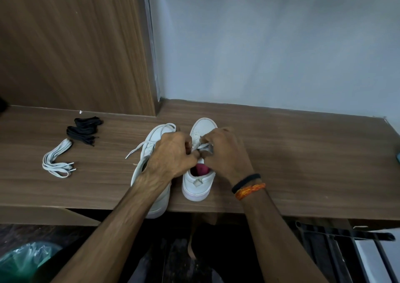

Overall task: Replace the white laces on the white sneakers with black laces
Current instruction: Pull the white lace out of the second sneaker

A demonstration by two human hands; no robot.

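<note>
Both hands work over the right sneaker (198, 181): left hand (171, 155) and right hand (225, 152) have fingers curled, pinching its white lace (203, 147) between them, likely pulling it out of the eyelets. Shoe sits heel toward the person, which keeps the lace rows under the fingers. Left sneaker (151, 152) lies under and just left of the left hand, its own white lace (138, 148) loose, trailing off to the left. Well left of the left hand on the bench (303, 163): a loose white lace bundle (57, 160), and beyond it the black laces (85, 130), bundled and untouched, parked for later threading. Judged early: removal step, no black lace in yet.
</note>
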